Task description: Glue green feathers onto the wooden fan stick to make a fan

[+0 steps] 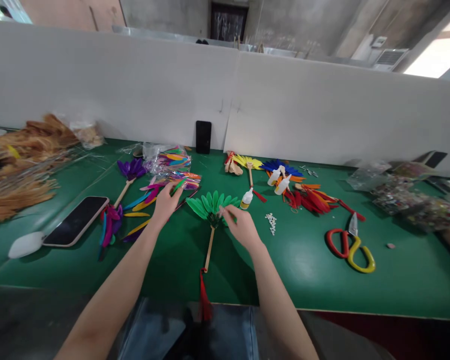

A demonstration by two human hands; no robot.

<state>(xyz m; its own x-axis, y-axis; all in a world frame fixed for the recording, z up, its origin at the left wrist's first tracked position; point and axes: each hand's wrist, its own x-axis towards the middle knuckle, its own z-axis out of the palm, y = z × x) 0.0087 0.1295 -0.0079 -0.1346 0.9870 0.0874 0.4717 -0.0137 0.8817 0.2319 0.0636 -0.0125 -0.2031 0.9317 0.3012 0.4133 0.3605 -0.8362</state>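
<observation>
A green feather fan (210, 204) lies in front of me, its wooden handle (209, 250) toward me and a red tassel (204, 300) hanging over the table edge. My right hand (243, 225) is at the base of the fan's feathers, thumb and fingertips pinched together. Something small and pale shows at those fingertips, too blurred to name. My left hand (166, 201) is closed in a pinch on a green feather (178, 186), beside the plastic bag of coloured feathers (174, 162). A glue bottle (246, 199) stands just behind my right hand.
Loose feathers (136, 214), a purple fan (130, 169) and a phone (76, 220) lie left. To the right are white beads (271, 223), scissors (350, 245), red feathers (317, 200) and more glue bottles (282, 185). A white partition (322, 110) borders the table's back.
</observation>
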